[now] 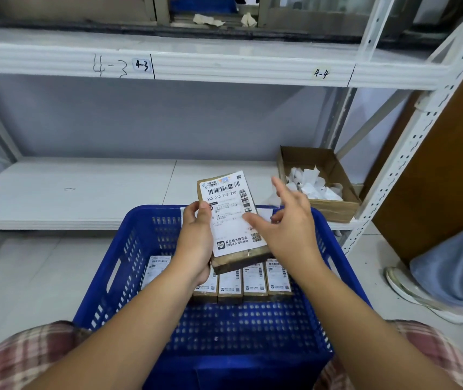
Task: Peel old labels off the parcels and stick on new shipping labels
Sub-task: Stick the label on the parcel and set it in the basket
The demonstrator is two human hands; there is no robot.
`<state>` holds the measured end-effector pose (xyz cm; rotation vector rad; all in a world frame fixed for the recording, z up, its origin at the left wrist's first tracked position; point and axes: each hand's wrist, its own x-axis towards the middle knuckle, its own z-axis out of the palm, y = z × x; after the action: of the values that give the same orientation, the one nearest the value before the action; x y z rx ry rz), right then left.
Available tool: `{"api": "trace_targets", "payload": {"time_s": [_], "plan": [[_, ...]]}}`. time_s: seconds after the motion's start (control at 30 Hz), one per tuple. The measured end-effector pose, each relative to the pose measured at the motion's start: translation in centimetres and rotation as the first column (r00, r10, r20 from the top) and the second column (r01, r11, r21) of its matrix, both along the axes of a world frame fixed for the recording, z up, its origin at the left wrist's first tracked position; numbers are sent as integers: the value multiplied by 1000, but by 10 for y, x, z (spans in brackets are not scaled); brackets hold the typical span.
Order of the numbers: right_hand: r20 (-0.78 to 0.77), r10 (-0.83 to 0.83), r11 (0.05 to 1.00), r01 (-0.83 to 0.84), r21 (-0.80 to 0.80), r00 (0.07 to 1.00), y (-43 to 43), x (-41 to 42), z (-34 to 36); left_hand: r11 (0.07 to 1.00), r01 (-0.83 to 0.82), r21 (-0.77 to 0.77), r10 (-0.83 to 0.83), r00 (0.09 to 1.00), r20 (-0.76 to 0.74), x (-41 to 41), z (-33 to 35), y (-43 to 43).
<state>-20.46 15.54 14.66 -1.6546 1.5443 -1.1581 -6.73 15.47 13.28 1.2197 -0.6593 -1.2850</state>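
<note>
brown parcel (pixel 236 220) | white label (pixel 228 218) on top | tilted, above labelled parcels (pixel 243 282)

The lower shelf (pixel 70 190) lies bare left and middle. A cardboard box (pixel 334 211) of paper scraps (pixel 311 184) blocks its far right corner. In the blue crate (pixel 103 280), a row of parcels (pixel 252 282) fills the far half; the near half is open. The left hand (pixel 196 243), holding a parcel (pixel 231 218), and the right hand (pixel 289 220) hang over its far rim.
</note>
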Motion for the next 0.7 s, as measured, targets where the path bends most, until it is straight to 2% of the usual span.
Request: {"api": "trace_targets", "payload": {"time_s": [0.1,0.13,0.37,0.7], "plan": [[294,40,998,-51,29,955,-5,-5,1,1000,19,6,-19,999,-49,0,4,3],[340,70,997,-79,14,938,-6,-5,1,1000,22,-1,-22,999,-44,1,6,3],[306,309,947,-320,-15,901,-3,-5,2,998,53,-18,-54,998,-41,8,14,8],[518,307,908,-408,92,799,-9,-11,4,979,197,-53,-189,974,125,11,13,14]]}}
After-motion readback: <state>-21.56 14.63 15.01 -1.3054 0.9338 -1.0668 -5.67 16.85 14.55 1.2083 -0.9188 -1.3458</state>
